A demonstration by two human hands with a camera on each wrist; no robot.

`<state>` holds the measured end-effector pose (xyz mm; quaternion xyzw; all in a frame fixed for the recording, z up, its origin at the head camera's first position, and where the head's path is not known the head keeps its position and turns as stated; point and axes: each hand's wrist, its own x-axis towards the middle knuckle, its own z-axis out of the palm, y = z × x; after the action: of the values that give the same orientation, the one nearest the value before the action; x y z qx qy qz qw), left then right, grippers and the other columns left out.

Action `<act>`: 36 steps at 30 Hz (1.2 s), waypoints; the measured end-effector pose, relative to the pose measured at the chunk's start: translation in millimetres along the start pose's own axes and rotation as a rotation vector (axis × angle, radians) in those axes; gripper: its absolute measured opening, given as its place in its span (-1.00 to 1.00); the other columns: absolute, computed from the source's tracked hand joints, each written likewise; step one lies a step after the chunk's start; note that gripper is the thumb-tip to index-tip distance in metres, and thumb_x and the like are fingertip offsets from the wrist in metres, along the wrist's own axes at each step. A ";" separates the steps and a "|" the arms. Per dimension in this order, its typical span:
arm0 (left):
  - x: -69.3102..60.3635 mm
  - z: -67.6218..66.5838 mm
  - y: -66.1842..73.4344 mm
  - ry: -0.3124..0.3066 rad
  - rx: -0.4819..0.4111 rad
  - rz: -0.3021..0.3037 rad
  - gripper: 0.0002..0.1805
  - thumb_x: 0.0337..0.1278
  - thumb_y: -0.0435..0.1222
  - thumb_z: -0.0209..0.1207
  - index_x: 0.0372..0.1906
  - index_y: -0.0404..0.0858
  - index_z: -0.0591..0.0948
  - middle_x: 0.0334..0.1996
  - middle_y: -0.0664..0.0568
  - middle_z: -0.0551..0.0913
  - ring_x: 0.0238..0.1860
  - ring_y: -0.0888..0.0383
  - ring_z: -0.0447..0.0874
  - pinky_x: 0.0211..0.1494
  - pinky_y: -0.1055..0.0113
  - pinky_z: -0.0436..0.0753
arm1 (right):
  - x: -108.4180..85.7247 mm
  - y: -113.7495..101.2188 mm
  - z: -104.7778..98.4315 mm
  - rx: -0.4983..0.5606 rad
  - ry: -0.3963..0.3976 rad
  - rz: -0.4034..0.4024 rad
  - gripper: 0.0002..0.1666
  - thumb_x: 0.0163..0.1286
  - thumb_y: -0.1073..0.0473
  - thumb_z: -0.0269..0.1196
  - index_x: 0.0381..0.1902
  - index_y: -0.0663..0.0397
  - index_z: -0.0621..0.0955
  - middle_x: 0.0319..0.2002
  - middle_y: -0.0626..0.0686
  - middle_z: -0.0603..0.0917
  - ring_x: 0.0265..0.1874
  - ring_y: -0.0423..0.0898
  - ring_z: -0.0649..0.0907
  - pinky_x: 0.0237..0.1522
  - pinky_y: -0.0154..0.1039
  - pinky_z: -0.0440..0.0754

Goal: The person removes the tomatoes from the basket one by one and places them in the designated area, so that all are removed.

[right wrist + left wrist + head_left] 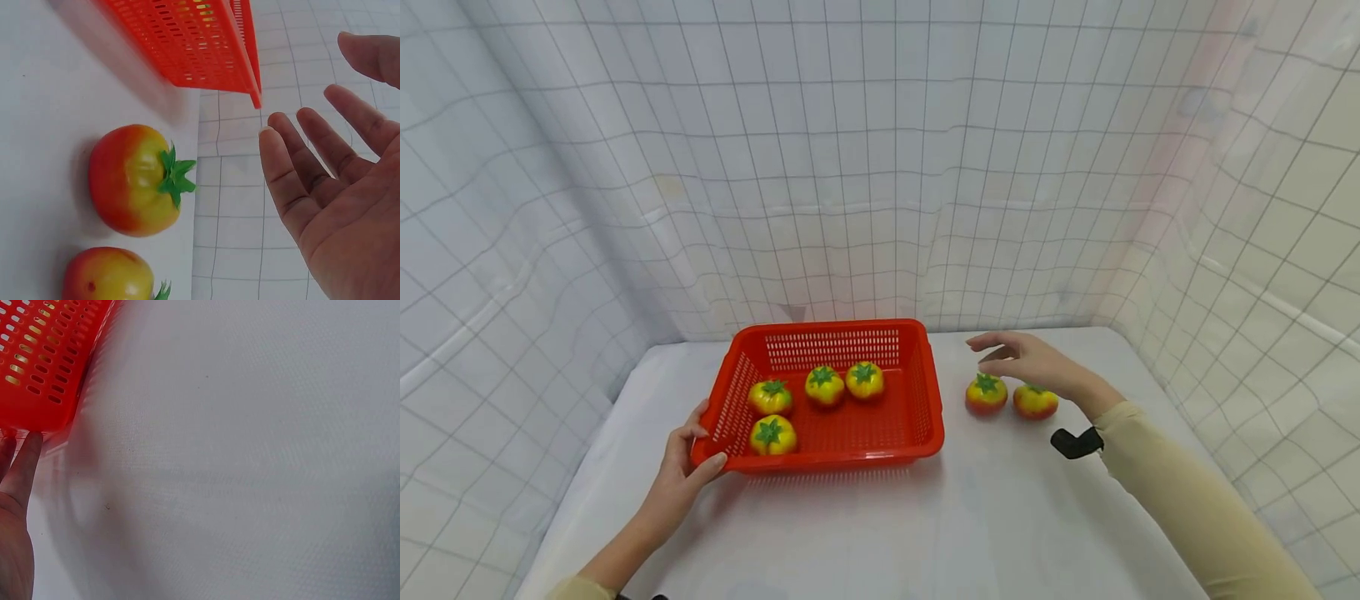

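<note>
A red plastic basket (850,456) stands on the table with several red-and-yellow tomatoes inside, among them one tomato (772,435) by its front left corner. My left hand (681,467) holds that corner, thumb over the front rim and fingers at the left side. In the left wrist view, fingertips touch the basket (44,394). Right of the basket sit two more tomatoes, a nearer-to-basket tomato (986,395) and another tomato (1034,402) partly behind the wrist. My right hand (1030,362) hovers over them, fingers spread and relaxed, holding nothing; the right wrist view shows a gap to the tomato (134,181).
The white table (1000,517) carries the basket and tomatoes. A white sheet with a grid pattern (850,167) hangs behind and on both sides, close to the table's edges. A black strap piece (1077,443) sticks out from the right wrist.
</note>
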<state>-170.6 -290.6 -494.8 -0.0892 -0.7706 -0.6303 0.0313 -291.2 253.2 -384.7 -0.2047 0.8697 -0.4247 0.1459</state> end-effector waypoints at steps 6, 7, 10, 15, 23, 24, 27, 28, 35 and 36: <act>-0.2 -0.3 1.7 0.011 0.024 0.000 -0.54 0.49 -0.39 0.10 0.17 -0.31 0.07 0.66 -0.02 -0.24 0.55 -0.32 -0.19 0.05 0.56 0.59 | 12.8 -15.9 11.0 0.008 -0.027 -0.044 -0.47 0.43 -0.10 0.33 0.31 -0.19 0.57 0.26 -0.12 0.60 0.17 -0.07 0.63 0.20 0.01 0.61; -0.3 -0.3 1.9 0.010 0.023 -0.001 -0.54 0.49 -0.39 0.11 0.17 -0.31 0.07 0.66 -0.02 -0.24 0.55 -0.33 -0.20 0.05 0.55 0.60 | 14.9 -18.7 12.9 0.012 -0.036 -0.048 -0.47 0.43 -0.10 0.33 0.31 -0.19 0.57 0.25 -0.11 0.60 0.16 -0.07 0.64 0.19 0.02 0.62; -0.6 -0.8 2.4 0.010 0.022 -0.002 -0.55 0.48 -0.38 0.11 0.17 -0.30 0.08 0.66 -0.01 -0.23 0.56 -0.32 -0.20 0.05 0.54 0.60 | 21.2 -28.4 19.1 0.020 -0.057 -0.044 -0.45 0.41 -0.10 0.35 0.31 -0.19 0.56 0.24 -0.10 0.61 0.14 -0.05 0.64 0.16 0.06 0.64; -0.7 -1.7 1.1 0.001 0.005 0.000 -0.57 0.49 -0.40 0.10 0.16 -0.28 0.10 0.66 0.01 -0.23 0.56 -0.30 -0.19 0.06 0.51 0.62 | 30.5 -46.4 29.4 0.005 -0.098 -0.047 -0.36 0.39 -0.11 0.35 0.37 -0.09 0.53 0.25 0.01 0.60 0.15 0.02 0.62 0.13 0.00 0.66; -0.6 -2.9 -1.4 -0.010 -0.018 0.027 -0.59 0.48 -0.43 0.08 0.15 -0.31 0.10 0.67 0.01 -0.22 0.57 -0.24 -0.15 0.07 0.48 0.62 | 44.2 -71.1 46.9 -0.053 -0.153 -0.104 -0.42 0.38 -0.08 0.36 0.33 -0.24 0.55 0.20 -0.07 0.60 0.14 -0.02 0.58 0.13 -0.02 0.63; -0.6 -3.0 -1.5 -0.010 -0.022 0.030 -0.59 0.48 -0.44 0.08 0.15 -0.31 0.10 0.66 0.01 -0.22 0.57 -0.23 -0.15 0.08 0.48 0.62 | 46.4 -73.3 48.8 -0.056 -0.160 -0.111 -0.43 0.39 -0.08 0.35 0.33 -0.26 0.55 0.19 -0.09 0.60 0.15 -0.03 0.58 0.12 -0.03 0.63; -0.8 -3.0 -1.7 -0.011 -0.026 0.034 -0.59 0.48 -0.43 0.07 0.15 -0.32 0.10 0.66 0.02 -0.21 0.57 -0.22 -0.15 0.08 0.47 0.62 | 53.3 -79.4 54.4 -0.065 -0.179 -0.122 -0.41 0.38 -0.10 0.34 0.35 -0.29 0.53 0.19 -0.12 0.59 0.13 -0.08 0.60 0.11 -0.04 0.63; -0.9 -2.9 -1.9 -0.011 -0.025 0.035 -0.59 0.49 -0.43 0.08 0.15 -0.32 0.10 0.66 0.02 -0.21 0.57 -0.22 -0.15 0.08 0.47 0.62 | 55.7 -81.4 56.2 -0.065 -0.189 -0.122 -0.40 0.38 -0.11 0.34 0.36 -0.29 0.52 0.21 -0.13 0.58 0.14 -0.09 0.60 0.11 -0.05 0.63; -1.2 -2.1 -2.7 -0.005 -0.001 0.033 -0.58 0.48 -0.42 0.08 0.16 -0.32 0.10 0.66 0.00 -0.20 0.57 -0.22 -0.15 0.07 0.48 0.62 | 72.8 -91.0 69.3 -0.048 -0.230 -0.141 -0.38 0.34 -0.09 0.38 0.35 -0.30 0.53 0.29 -0.05 0.56 0.15 -0.09 0.58 0.08 -0.08 0.67; -1.4 -2.0 -2.8 -0.006 -0.002 0.033 -0.58 0.48 -0.43 0.08 0.15 -0.32 0.10 0.66 0.00 -0.20 0.57 -0.23 -0.14 0.07 0.47 0.62 | 75.6 -92.1 71.6 -0.043 -0.239 -0.156 -0.38 0.34 -0.08 0.38 0.34 -0.27 0.54 0.28 -0.04 0.57 0.15 -0.09 0.59 0.08 -0.10 0.67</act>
<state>-169.8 -293.3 -497.4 -0.1040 -0.7684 -0.6303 0.0394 -305.2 117.2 -360.0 -0.3237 0.8366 -0.3887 0.2104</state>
